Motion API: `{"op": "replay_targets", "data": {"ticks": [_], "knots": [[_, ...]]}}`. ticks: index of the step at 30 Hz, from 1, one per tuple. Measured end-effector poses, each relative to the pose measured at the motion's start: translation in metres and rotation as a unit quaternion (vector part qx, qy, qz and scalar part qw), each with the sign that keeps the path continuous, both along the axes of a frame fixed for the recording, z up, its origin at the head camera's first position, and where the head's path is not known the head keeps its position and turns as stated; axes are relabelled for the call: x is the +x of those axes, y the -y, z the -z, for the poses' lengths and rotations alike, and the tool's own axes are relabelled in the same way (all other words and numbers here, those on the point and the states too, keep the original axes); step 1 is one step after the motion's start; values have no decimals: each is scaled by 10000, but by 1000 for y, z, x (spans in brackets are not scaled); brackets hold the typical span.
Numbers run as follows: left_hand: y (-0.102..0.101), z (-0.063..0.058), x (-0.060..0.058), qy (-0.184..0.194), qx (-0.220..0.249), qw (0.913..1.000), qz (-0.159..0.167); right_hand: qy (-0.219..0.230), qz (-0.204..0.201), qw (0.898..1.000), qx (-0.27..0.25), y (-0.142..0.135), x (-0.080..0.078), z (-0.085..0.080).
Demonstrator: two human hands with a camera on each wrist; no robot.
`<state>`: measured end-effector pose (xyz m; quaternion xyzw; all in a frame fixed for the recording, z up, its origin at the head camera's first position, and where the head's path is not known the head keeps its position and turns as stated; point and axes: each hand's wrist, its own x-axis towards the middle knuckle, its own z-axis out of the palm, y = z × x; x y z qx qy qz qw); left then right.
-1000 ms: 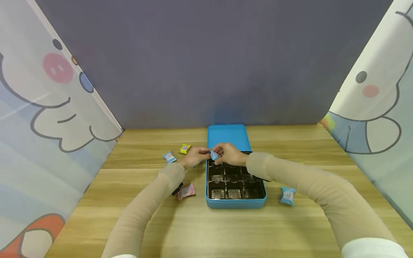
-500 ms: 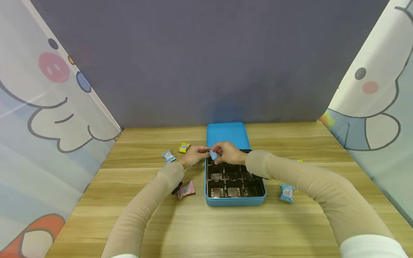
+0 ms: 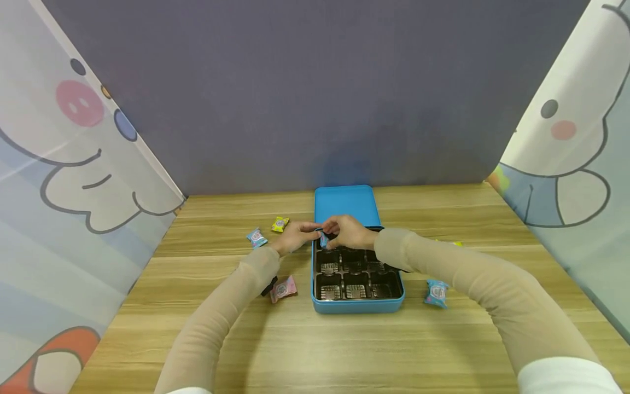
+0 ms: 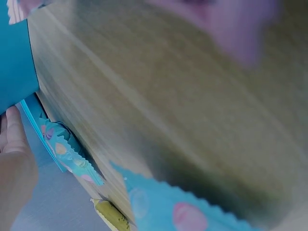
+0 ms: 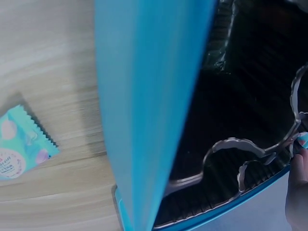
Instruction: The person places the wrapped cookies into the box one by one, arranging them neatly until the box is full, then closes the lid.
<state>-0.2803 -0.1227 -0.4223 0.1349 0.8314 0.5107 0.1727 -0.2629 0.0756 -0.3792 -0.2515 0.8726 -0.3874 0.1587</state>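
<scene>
My right hand [image 3: 346, 232] pinches a blue wrapped candy [image 3: 324, 239] between thumb and fingers, at the back-left compartment of a blue tin [image 3: 357, 307]. A black plastic tray [image 3: 343, 276] with several compartments lines the tin. My left hand [image 3: 297, 236] reaches to the tin's back-left corner, its fingers extended and their tips close to the candy. In the left wrist view, the left hand [image 4: 14, 149] appears beside the tin's blue wall [image 4: 14, 57]. Only part of the right hand [image 5: 298, 192] and a bit of the candy [image 5: 303, 140] show in the right wrist view.
The tin's lid [image 3: 346, 204] lies open behind it. Left of the tin are a blue candy [image 3: 256, 238], a yellow one [image 3: 280, 224] and a pink one [image 3: 284, 289]. Another blue candy [image 3: 436, 293] lies to the right; a yellow candy [image 3: 458, 243] is partly hidden by the right sleeve.
The pinched candy has turned and sunk slightly into the back-left compartment. Both hands stay nearly in place, while the head view has shifted a little.
</scene>
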Motion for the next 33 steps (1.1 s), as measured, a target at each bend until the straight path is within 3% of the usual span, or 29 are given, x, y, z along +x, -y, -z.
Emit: {"op": "replay_targets", "data": {"ticks": [7,24,33], "knots": [[-2,-5,1,-57,-30,10000,-28,116,41,9997,-205,-2,-2,-2],[-2,-3,2,28,87,10000,-1,359,167,9979,-510,-25,-5,-5],[-2,-7,5,104,98,9999,58,261,331,9965,-725,-43,-7,-14]]}}
